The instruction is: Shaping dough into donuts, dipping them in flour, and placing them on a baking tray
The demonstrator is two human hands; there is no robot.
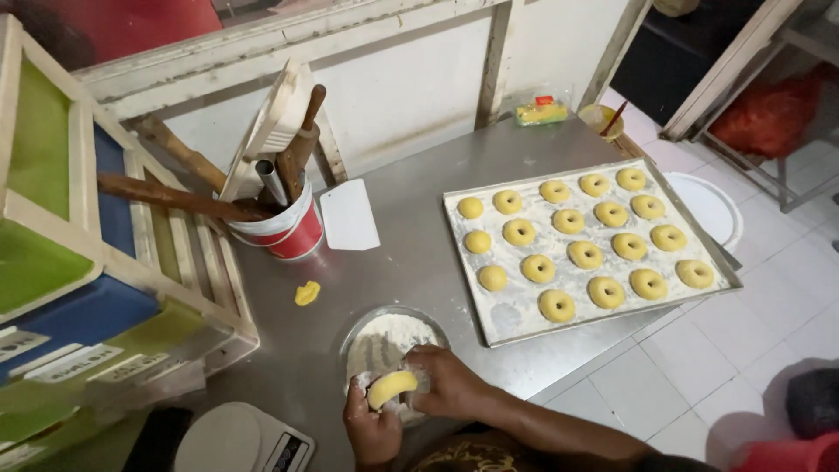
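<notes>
Over the flour plate [384,325], the left hand [371,430] and right hand [447,381] both pinch a yellow dough piece [391,386]. Nearby, a tray [516,322] holds dough rings [585,254].
</notes>
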